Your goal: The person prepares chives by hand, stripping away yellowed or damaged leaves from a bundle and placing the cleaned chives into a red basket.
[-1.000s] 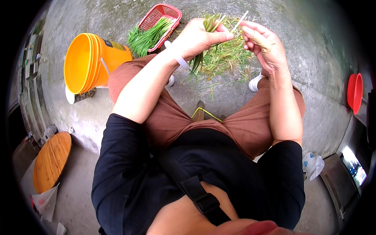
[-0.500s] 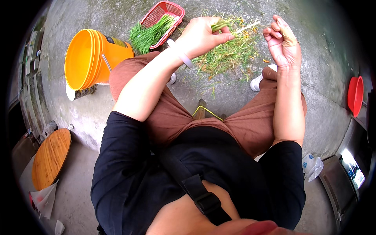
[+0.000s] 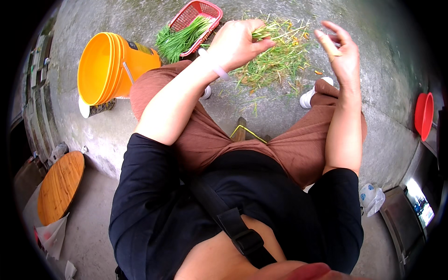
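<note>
A small bunch of chives [image 3: 263, 32] is gripped in my left hand [image 3: 237, 44], with the cut ends poking out past the thumb. To its right, over the grey ground, my right hand [image 3: 344, 58] is raised with the fingers apart and nothing visible in it; a tan strip wraps one digit. Between and below the hands lies a loose pile of green and yellowed trimmings [image 3: 275, 67]. Beyond my left wrist, a red plastic basket [image 3: 185, 19] holds a bigger heap of long green chives [image 3: 184, 37], whose leaves hang over its near left side.
A yellow bucket [image 3: 100, 70] lies tilted beside my left knee, its mouth facing left. Further left leans a round wooden board [image 3: 61, 186]. On the far right are a red basin [image 3: 423, 116] and a plastic bag [image 3: 372, 199]. My white shoes flank the trimmings.
My right hand has turned and its curled fingers have opened out. The left hand keeps its hold on the bunch and has barely shifted.
</note>
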A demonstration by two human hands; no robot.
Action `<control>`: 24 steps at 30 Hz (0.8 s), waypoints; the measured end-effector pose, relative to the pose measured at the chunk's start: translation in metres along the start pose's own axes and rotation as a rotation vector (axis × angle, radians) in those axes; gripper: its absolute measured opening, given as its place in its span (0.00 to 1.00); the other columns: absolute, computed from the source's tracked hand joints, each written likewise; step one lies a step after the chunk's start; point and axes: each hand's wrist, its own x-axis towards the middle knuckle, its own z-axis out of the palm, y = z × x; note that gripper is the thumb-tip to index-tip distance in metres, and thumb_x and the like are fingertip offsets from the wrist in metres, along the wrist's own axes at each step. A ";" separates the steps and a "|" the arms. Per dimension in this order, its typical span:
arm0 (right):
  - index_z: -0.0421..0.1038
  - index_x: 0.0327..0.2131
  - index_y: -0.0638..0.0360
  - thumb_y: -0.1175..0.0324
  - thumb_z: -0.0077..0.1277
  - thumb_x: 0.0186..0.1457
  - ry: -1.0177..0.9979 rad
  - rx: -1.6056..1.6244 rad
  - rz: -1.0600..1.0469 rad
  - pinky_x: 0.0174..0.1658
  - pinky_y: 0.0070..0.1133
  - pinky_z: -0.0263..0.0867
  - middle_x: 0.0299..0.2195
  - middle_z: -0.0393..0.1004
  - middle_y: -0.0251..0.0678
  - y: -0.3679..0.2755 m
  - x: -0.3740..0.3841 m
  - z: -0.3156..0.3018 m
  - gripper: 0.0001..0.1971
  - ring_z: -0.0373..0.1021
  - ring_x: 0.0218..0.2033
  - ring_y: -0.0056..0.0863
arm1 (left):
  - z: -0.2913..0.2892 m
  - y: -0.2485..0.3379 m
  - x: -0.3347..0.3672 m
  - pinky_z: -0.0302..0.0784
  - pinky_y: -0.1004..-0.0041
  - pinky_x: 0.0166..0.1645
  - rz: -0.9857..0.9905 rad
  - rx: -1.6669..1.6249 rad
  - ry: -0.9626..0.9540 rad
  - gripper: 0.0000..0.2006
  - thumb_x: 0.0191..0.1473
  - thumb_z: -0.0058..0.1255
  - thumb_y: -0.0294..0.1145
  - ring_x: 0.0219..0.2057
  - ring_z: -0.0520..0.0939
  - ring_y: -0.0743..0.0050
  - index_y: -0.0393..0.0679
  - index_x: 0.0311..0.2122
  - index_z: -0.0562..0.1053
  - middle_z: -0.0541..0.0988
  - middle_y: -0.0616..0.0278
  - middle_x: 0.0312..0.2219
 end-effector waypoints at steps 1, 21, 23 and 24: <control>0.74 0.37 0.59 0.63 0.56 0.48 -0.090 0.201 0.057 0.36 0.15 0.65 0.28 0.74 0.29 -0.005 -0.004 0.007 0.13 0.68 0.31 0.16 | 0.000 0.000 0.000 0.65 0.79 0.21 -0.003 -0.005 -0.002 0.11 0.44 0.59 0.39 0.15 0.69 0.86 0.42 0.27 0.74 0.72 0.66 0.12; 0.74 0.32 0.62 0.68 0.54 0.50 -0.329 0.678 0.161 0.31 0.11 0.63 0.24 0.73 0.26 -0.012 -0.013 0.035 0.08 0.66 0.26 0.11 | 0.004 0.002 0.000 0.65 0.81 0.21 -0.052 -0.041 0.023 0.13 0.43 0.60 0.40 0.15 0.69 0.87 0.41 0.24 0.71 0.70 0.68 0.12; 0.74 0.33 0.62 0.68 0.55 0.49 -0.345 0.677 0.155 0.32 0.11 0.63 0.25 0.73 0.27 -0.014 -0.015 0.034 0.09 0.66 0.27 0.11 | 0.004 0.002 0.000 0.65 0.81 0.21 -0.064 -0.065 0.029 0.14 0.43 0.60 0.40 0.15 0.68 0.88 0.41 0.24 0.71 0.70 0.68 0.12; 0.74 0.34 0.62 0.68 0.55 0.49 -0.343 0.663 0.127 0.33 0.11 0.63 0.26 0.73 0.27 -0.015 -0.016 0.036 0.09 0.66 0.27 0.11 | 0.003 0.002 0.000 0.65 0.81 0.21 -0.058 -0.076 0.038 0.14 0.43 0.60 0.39 0.15 0.68 0.88 0.41 0.23 0.71 0.70 0.68 0.12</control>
